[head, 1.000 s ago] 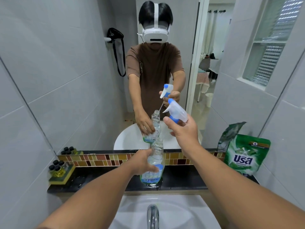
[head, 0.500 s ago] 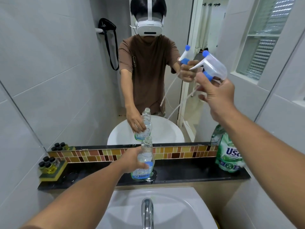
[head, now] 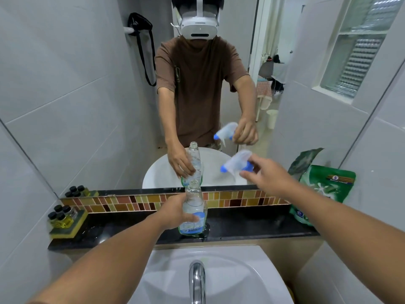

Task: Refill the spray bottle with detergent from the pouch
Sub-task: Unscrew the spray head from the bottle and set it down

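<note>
A clear spray bottle (head: 194,208) with a blue label and an uncapped neck stands on the black shelf (head: 252,227) below the mirror. My left hand (head: 175,212) grips its body. In my right hand (head: 266,176) is the white and blue trigger spray head (head: 237,164), blurred, in the air to the right of the bottle's neck, above the shelf. The green detergent pouch (head: 324,191) leans in the shelf's right corner, past my right hand and untouched.
A white sink (head: 241,279) with a chrome tap (head: 197,279) lies in front of the shelf. Several small black-capped bottles on a yellow sponge (head: 62,218) sit at the shelf's left end. The mirror (head: 295,95) shows my reflection. Tiled walls close in on both sides.
My right hand has come down from high on the right with the spray head, now level with the bottle's neck. My left hand has stayed on the bottle.
</note>
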A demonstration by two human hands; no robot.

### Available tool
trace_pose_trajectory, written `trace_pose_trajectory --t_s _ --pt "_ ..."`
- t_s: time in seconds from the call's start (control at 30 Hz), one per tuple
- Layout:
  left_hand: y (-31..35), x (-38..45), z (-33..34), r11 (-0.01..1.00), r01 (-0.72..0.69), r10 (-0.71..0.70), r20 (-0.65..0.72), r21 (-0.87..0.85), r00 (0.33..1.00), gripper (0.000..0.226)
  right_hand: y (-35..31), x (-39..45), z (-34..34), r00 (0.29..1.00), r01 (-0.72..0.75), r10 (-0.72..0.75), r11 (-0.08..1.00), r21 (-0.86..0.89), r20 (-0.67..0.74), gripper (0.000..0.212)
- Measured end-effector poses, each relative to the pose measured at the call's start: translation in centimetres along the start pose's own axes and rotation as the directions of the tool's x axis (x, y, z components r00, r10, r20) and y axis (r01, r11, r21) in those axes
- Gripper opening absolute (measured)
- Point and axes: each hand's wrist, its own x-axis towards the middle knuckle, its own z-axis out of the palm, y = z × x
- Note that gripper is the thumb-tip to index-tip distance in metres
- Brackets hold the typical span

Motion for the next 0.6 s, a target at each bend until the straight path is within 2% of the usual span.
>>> trace_pose_trajectory --t_s 0.17,0.27,0.4,0.5,0.6 --pt "-1.1 0.2 0.3 0.996 0.018 -0.017 0.014 -0.084 1.0 0.071 5.6 0.0 5.1 0.959 -0.032 0.109 0.959 -0.282 0.262 0.055" --pt "-1.7 0.5 0.6 0.993 0.034 -0.031 0.029 -0.111 0.999 0.077 7.2 0.0 7.6 0.928 -0.035 0.156 0.941 -0.337 0.337 0.049" --pt "-2.2 0.8 0.9 0.989 0.057 -0.049 0.057 -0.138 0.997 0.076 8.3 0.4 10.8 0.916 -0.042 0.151 0.957 -0.285 0.372 0.042" --pt "-2.5 1.3 1.1 0.984 0.075 -0.065 0.068 -0.163 0.996 0.077 8.6 1.0 13.0 0.908 -0.063 0.15 0.972 -0.226 0.391 0.029" --pt "-2.5 1.7 1.2 0.974 0.095 -0.081 0.079 -0.204 0.994 0.072 8.7 1.3 15.2 0.896 -0.121 0.188 0.975 -0.187 0.402 0.026"
